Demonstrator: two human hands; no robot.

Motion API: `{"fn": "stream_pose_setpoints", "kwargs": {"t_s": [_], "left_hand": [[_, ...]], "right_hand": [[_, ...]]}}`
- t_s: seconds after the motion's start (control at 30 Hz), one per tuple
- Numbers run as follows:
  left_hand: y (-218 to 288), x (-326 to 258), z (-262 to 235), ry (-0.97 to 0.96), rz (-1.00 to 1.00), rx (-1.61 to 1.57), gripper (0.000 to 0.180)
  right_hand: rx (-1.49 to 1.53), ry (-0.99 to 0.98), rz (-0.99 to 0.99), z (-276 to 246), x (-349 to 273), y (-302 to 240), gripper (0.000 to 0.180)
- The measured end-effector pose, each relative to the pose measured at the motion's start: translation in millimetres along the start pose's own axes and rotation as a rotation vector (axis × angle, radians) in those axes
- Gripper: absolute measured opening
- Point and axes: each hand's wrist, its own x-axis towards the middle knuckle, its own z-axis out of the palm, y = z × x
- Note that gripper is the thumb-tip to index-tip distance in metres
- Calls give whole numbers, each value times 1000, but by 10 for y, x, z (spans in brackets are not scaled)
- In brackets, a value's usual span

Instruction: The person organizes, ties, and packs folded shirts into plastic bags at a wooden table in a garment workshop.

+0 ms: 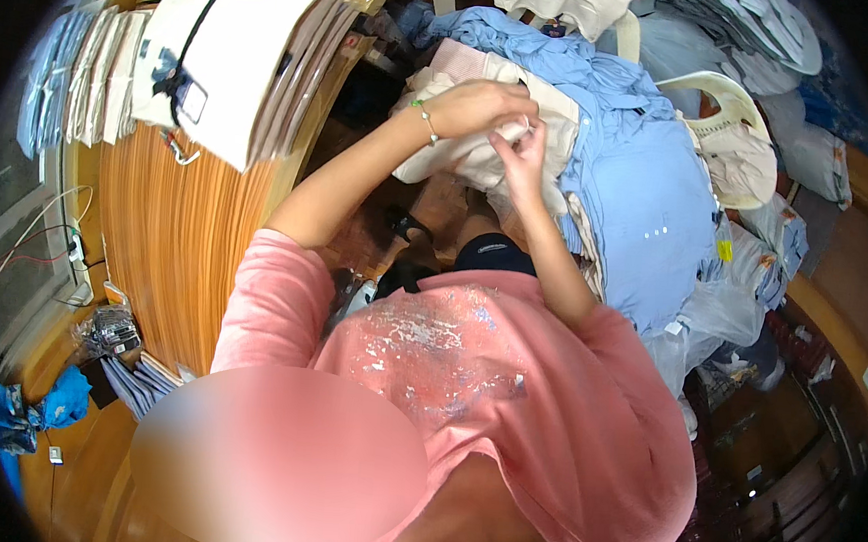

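A pink top [565, 408] covers the person's torso across the lower part of the view. To the left stands a brown wood-grained panel [187, 246]. On the right lies a broad heap of light blue garments [646, 224], its upper end bunched and its lower part smoother. At upper left, a stack of cream garments in clear wrapping [239, 50] is bound by a black strap [209, 24].

Between that stack and the blue heap is the cream cloth [436, 164], in front of the person and above the gap where the floor shows. Its long axis slants from lower left to upper right: the loose end points down and left, the gathered edge up and right, toward the fingers. Other pale fabric lies right beside it, so its full outline is hard to tell.

The left hand [479, 108] bends over the cloth from above, fingers curled; how firmly they close cannot be told. The right hand [524, 155] pinches near the gathered edge, thumb and forefinger close together. A beaded bracelet [426, 123] circles the left wrist.
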Motion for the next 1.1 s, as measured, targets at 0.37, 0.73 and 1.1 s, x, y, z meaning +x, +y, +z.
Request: {"fn": "stream_pose_setpoints", "kwargs": {"t_s": [0.37,0.73,1.1], "left_hand": [[-170,-1119,659,-381,-386,-23,13],[255,-1519,808,-92,-388,-14,12],[954,-911,-396,183,11,344,10]], "right_hand": [[-783,14,45,-612,-186,952,11],[-1386,-183,451,-134,-258,1069,41],[266,-145,192,-170,-316,-817,20]]}}
